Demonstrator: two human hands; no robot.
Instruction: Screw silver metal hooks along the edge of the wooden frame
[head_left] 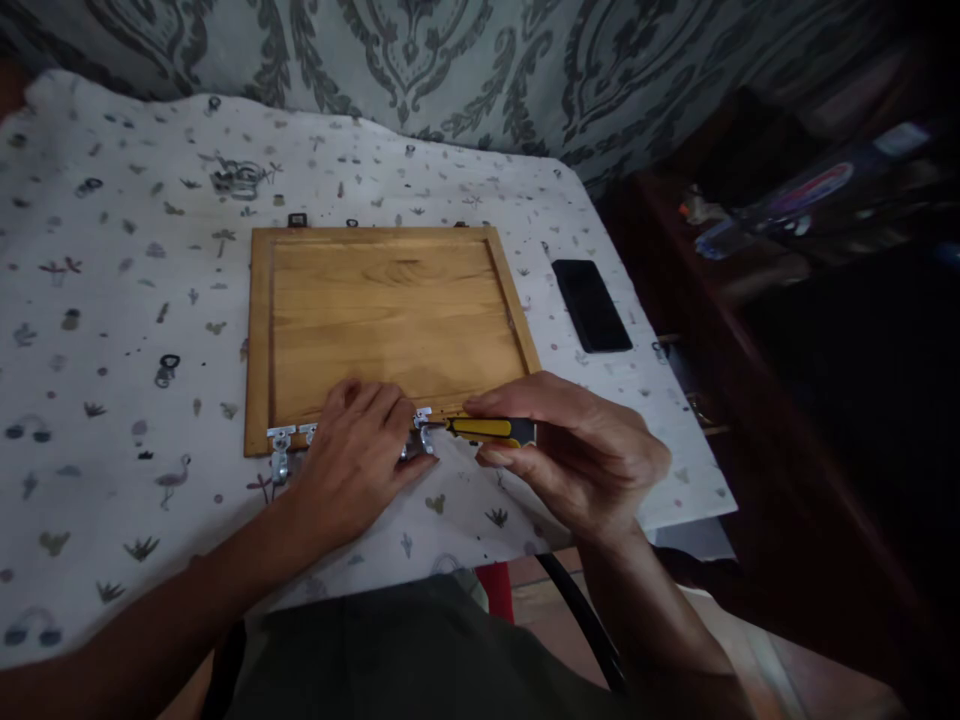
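Note:
A framed wooden panel (397, 310) lies flat on the cloth, with metal hinges along its near edge. My left hand (352, 455) rests over that edge with fingers bent. Its index finger and thumb are at either side of a silvery hinge (426, 436). From the right, my right hand (585, 445) pinches a yellow-and-black screwdriver (484, 428) between thumb and fingers. The screwdriver lies almost level, its tip at the hinge; any screw there is too small to make out. Another hinge (280, 455) sits at the panel's near left corner.
White patterned cloth (150, 330) covers the table. A black phone (592, 305) lies right of the panel, and a small metallic heap (236, 178) sits at the back left. Patterned wallpaper (450, 70) rises behind. A plastic bottle (817, 190) is on the dark furniture at right.

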